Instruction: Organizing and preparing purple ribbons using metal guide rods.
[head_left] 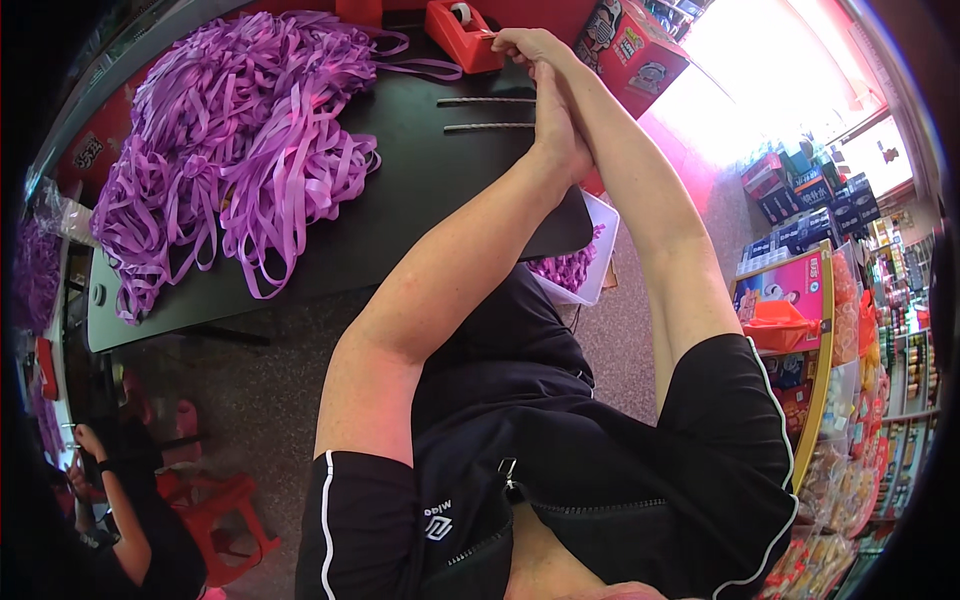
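My right hand (535, 46) reaches across to the red tape dispenser (466, 38) at the far edge of the dark table (400, 215). Its fingers are pinched at the dispenser's front, on what looks like the end of the adhesive tape. A pale roll (461, 13) sits inside the dispenser. My left hand (562, 125) is just below, crossed close under my right wrist; most of its fingers are hidden. Left of it, two thin twisted metal rods (488, 127) lie parallel. A large heap of purple ribbon loops (250, 130) covers the table's left part.
Below the table's right end stands a white bin (601, 245) with purple pieces inside. A red carton (635, 55) is beyond my right hand. Shelves of packaged goods (835, 400) line the right. At lower left, another person (125, 520) is beside a red stool (225, 520).
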